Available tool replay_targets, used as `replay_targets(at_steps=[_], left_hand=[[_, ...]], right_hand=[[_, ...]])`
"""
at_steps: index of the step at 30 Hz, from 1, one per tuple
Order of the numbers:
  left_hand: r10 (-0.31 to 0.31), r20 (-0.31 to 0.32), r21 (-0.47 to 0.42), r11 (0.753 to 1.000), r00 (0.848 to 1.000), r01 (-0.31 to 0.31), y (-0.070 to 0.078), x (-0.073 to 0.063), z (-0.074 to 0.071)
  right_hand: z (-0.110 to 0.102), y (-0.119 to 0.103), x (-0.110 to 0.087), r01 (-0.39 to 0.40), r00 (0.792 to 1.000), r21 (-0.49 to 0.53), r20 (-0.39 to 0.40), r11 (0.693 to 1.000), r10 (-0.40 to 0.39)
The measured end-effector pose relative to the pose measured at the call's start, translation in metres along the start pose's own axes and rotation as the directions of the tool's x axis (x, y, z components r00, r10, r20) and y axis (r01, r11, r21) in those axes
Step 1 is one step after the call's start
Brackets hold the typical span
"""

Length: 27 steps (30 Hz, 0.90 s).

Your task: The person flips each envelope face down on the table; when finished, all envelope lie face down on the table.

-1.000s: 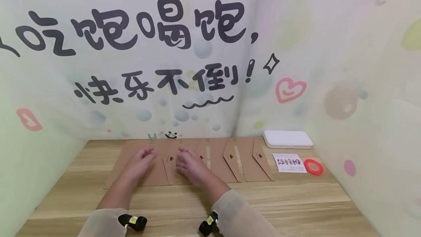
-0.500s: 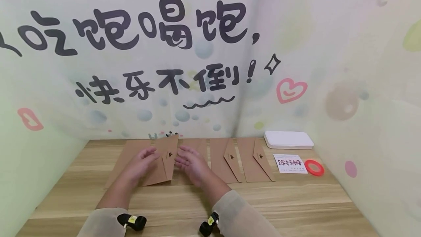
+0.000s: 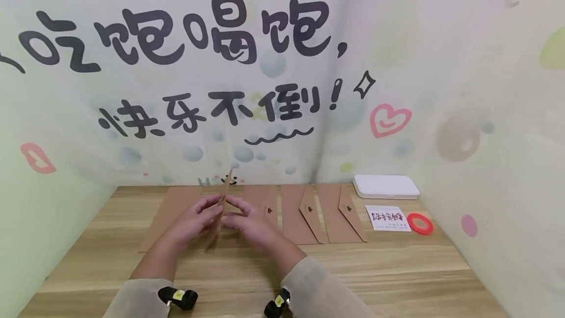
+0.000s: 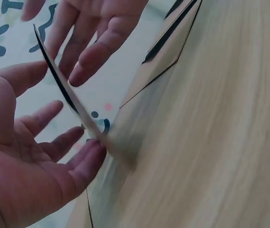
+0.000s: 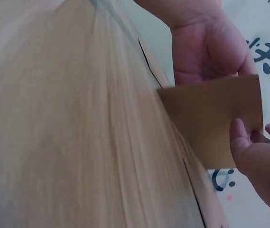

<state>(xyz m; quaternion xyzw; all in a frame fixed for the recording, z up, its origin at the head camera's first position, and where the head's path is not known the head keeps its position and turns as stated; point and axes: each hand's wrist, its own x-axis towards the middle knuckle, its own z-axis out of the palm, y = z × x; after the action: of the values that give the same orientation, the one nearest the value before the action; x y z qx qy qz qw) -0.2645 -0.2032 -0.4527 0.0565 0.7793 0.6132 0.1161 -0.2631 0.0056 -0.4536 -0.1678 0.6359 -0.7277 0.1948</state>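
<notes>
A brown kraft envelope stands steeply tilted between the two hands, seen almost edge-on in the head view. My left hand holds it from the left; its thumb and a curled finger touch the envelope in the left wrist view. From the other side, my right hand touches it with loosely extended fingers. One fingertip lies against the plain brown face in the right wrist view, where the envelope hides the left fingers. Whether the envelope's lower edge meets the table is unclear.
Another envelope lies at the left, and several more, such as the rightmost envelope, lie in the row to the right. Further right are a white case, a printed card and a red ring. A printed curtain backs the wooden table.
The envelope lay flat in the row a second ago. Its right side has risen and it now stands nearly on edge. Both hands have moved in closer around it.
</notes>
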Motion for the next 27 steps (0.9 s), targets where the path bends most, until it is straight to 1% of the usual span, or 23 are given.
replay_targets(at_steps=[1, 4, 8, 14, 18, 23, 27], left_hand=[[0.012, 0.007, -0.015, 1.000, 1.000, -0.012, 0.001, 0.000, 0.000], [0.028, -0.005, -0.036, 0.999, 1.000, -0.029, 0.005, -0.001, 0.002], [0.031, -0.026, -0.057, 0.998, 0.999, -0.032, 0.010, -0.004, 0.006], [0.033, -0.063, -0.057, 0.998, 0.997, -0.037, 0.016, -0.006, 0.009], [0.033, -0.117, -0.074, 0.996, 0.993, -0.041, 0.020, -0.006, 0.006], [0.017, -0.184, -0.082, 0.996, 0.983, -0.033, 0.023, -0.007, 0.001], [0.004, -0.228, -0.096, 0.995, 0.974, -0.026, 0.022, -0.008, -0.006]], right_hand=[[0.002, -0.001, -0.001, -0.003, 1.000, -0.019, 0.004, 1.000, 0.003], [0.005, -0.003, -0.002, -0.016, 1.000, -0.075, 0.008, 0.997, 0.017], [0.007, -0.002, -0.003, -0.018, 1.000, -0.093, 0.021, 0.996, 0.020], [0.009, -0.001, -0.004, -0.003, 0.999, -0.115, 0.036, 0.993, 0.007], [0.009, 0.002, -0.003, -0.025, 0.998, -0.093, 0.057, 0.995, 0.030], [0.009, 0.007, -0.003, -0.105, 0.990, -0.054, 0.088, 0.993, 0.109], [0.008, 0.011, -0.001, -0.145, 0.985, -0.010, 0.092, 0.989, 0.146]])
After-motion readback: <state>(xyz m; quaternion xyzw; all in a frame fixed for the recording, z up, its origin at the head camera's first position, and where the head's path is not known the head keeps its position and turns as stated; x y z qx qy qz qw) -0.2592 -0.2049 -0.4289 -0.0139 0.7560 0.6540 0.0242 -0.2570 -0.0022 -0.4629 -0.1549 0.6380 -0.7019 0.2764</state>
